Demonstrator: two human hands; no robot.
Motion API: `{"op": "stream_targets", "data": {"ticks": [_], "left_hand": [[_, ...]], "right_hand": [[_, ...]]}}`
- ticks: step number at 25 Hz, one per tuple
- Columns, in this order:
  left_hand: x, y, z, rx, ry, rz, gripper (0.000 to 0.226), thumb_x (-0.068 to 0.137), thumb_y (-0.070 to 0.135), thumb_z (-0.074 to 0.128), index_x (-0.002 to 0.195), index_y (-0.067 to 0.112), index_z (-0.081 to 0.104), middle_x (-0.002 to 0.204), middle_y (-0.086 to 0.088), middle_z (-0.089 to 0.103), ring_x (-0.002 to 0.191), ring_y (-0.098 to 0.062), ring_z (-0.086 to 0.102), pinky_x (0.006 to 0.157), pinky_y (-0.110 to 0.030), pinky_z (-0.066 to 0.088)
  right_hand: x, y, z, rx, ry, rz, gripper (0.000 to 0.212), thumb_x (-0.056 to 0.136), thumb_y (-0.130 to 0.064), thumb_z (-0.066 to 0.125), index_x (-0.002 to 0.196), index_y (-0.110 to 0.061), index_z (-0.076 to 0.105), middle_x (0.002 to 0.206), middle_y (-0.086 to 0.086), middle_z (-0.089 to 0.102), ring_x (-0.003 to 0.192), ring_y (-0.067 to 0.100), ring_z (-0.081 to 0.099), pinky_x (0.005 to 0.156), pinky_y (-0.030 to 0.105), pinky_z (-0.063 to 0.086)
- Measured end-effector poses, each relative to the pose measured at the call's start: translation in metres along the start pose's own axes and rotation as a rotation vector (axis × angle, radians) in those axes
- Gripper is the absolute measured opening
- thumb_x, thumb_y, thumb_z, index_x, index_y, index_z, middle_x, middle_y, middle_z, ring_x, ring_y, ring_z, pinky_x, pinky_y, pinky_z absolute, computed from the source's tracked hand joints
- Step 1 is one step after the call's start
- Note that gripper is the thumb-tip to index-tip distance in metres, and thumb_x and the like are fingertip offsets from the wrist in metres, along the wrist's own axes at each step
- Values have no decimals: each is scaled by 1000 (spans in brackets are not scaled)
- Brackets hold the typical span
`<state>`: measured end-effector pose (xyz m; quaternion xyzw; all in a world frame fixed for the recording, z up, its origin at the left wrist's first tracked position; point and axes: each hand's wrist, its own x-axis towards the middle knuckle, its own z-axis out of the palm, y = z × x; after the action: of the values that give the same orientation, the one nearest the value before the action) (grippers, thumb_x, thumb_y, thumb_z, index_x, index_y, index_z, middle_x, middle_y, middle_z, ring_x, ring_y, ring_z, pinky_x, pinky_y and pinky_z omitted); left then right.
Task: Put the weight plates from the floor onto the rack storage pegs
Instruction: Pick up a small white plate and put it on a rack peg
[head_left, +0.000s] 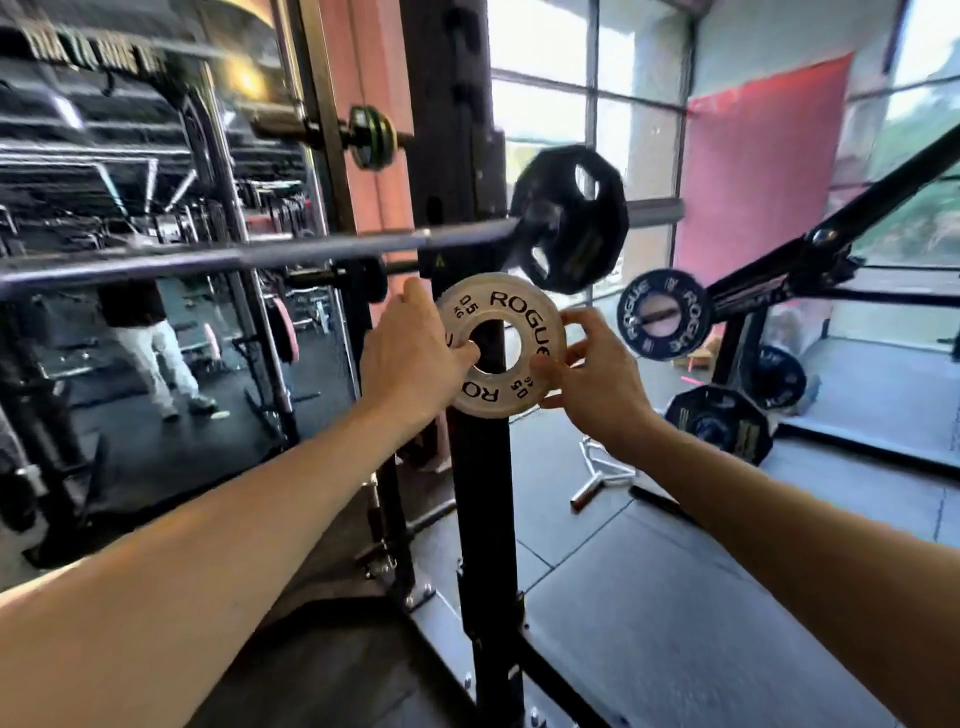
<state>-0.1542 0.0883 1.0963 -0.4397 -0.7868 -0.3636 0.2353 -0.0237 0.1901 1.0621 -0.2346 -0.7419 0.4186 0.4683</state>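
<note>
A small white 0.5 kg Rogue plate (506, 306) is held up in front of the black rack upright (480, 467). My left hand (410, 358) grips its left edge with the thumb hooked into the centre hole. My right hand (597, 379) pinches its right edge and lower rim. The upright shows through the hole; I cannot tell whether a peg passes through it. A dark blue Rogue plate (662, 314) sits on the end of a storage peg to the right. A black plate (719, 423) leans on the floor below it.
A barbell (260, 254) carrying a black plate (576, 218) crosses just above my hands. Mirror (156, 208) at left. Another dark plate (774, 376) lies near the slanted black frame (831, 234). A metal bar attachment (602, 478) rests on the rubber floor.
</note>
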Motion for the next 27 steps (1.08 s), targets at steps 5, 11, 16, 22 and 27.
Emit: {"op": "stream_targets", "data": {"ticks": [5, 11, 16, 22, 27], "left_hand": [[41, 36, -67, -37, 75, 29, 51, 79, 32, 77, 109, 9, 43, 97, -4, 53, 83, -25, 55, 63, -34, 38], [42, 26, -113, -52, 39, 5, 56, 74, 38, 80, 107, 9, 46, 100, -6, 62, 89, -28, 62, 75, -40, 52], [30, 12, -169, -49, 31, -47, 59, 70, 47, 82, 101, 12, 46, 92, -1, 62, 79, -22, 63, 65, -36, 51], [0, -2, -245, 79, 107, -178, 65, 67, 50, 83, 104, 11, 46, 93, -1, 60, 84, -21, 60, 65, -31, 46], [-48, -2, -316, 234, 206, -318, 65, 67, 51, 82, 104, 10, 47, 91, 1, 57, 80, -17, 55, 52, -21, 34]], "right_hand": [[23, -78, -27, 33, -4, -92, 31, 88, -5, 64, 114, -16, 52, 82, 3, 60, 69, 14, 66, 50, 24, 55], [13, -120, -20, 54, -52, -90, 32, 87, -4, 66, 112, -18, 53, 86, 8, 61, 70, 18, 67, 49, 22, 53], [3, -155, 1, 107, -124, -120, 31, 86, -4, 67, 109, -20, 54, 82, 2, 59, 68, 18, 68, 54, 31, 58], [-11, -200, 38, 176, -314, -176, 32, 87, -7, 68, 110, -23, 53, 82, 7, 60, 67, 26, 71, 59, 45, 60], [-41, -244, 71, 280, -504, -231, 37, 85, -7, 70, 115, -20, 52, 79, 5, 60, 69, 29, 70, 63, 48, 60]]}}
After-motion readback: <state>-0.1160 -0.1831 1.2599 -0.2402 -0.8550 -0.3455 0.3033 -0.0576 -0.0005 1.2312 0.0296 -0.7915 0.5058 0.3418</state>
